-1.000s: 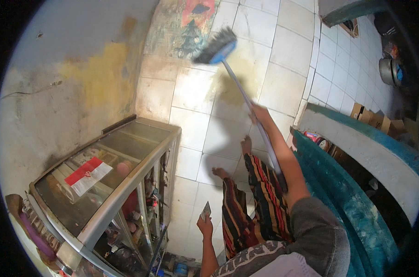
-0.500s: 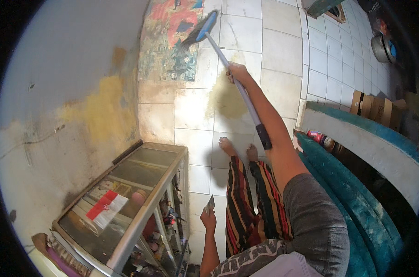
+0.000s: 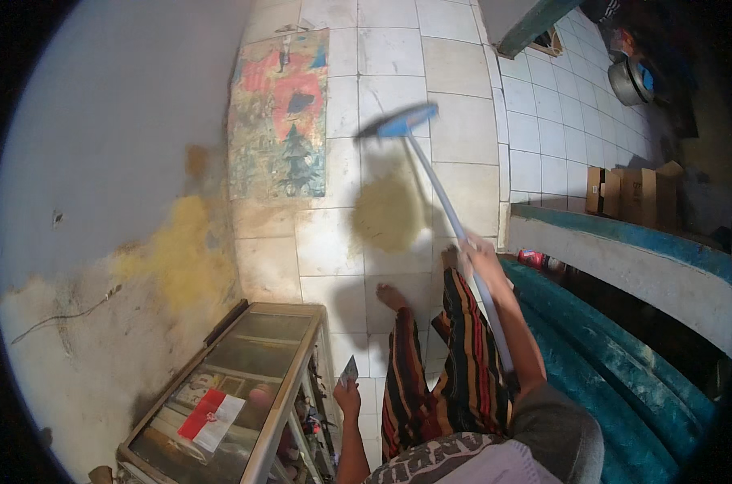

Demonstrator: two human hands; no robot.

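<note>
blue broom head (image 3: 405,123) | beyond right hand (image 3: 481,260) (grey handle (image 3: 437,187) gripped)

The floor tiles (image 3: 326,250) in the middle are very bright, with a shiny white patch. My dark shadow (image 3: 350,315) falls on them, to the left of my legs (image 3: 406,363). Over on the far right it is dim, so things there are hard to see. The broom head (image 3: 406,121) looks all smeary, and my right hand (image 3: 481,260) is a bit fuzzy too. The low wall (image 3: 640,270) bends like a bow. Black fills the corners, like peeking through a round hole.
</note>
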